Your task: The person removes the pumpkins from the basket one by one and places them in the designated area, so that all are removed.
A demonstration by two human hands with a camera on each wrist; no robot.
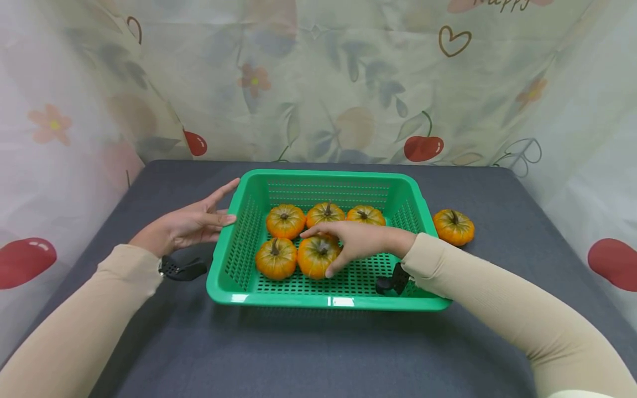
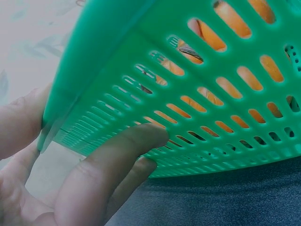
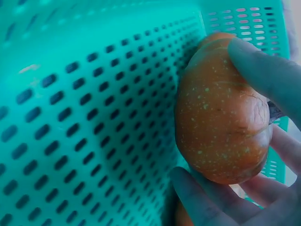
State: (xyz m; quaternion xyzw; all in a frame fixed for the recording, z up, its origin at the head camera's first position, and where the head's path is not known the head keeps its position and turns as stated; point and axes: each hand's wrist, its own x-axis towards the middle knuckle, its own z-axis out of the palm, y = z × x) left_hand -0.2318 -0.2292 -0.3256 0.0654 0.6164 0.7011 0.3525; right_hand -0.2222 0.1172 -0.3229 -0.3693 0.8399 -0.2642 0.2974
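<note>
A green plastic basket (image 1: 328,301) with slotted walls sits on the table, small orange pumpkins inside. My right hand (image 1: 355,243) reaches over the basket's right side and holds one pumpkin (image 1: 317,257) between thumb and fingers; its stem and flank show in the right wrist view (image 3: 221,117). Left of it lies another pumpkin (image 1: 276,258). Three more, including a pumpkin (image 1: 285,221) at the left, line the far side. Against the basket's left rim, my left hand (image 1: 196,221) has its fingers extended; in the left wrist view fingertips (image 2: 150,136) touch the slotted wall (image 2: 155,99).
Outside the basket, to its right, one pumpkin (image 1: 454,227) lies on the dark grey tablecloth (image 1: 318,354). A patterned curtain (image 1: 318,83) with flowers and cherries hangs behind and at both sides of the table. Black camera straps are on both wrists.
</note>
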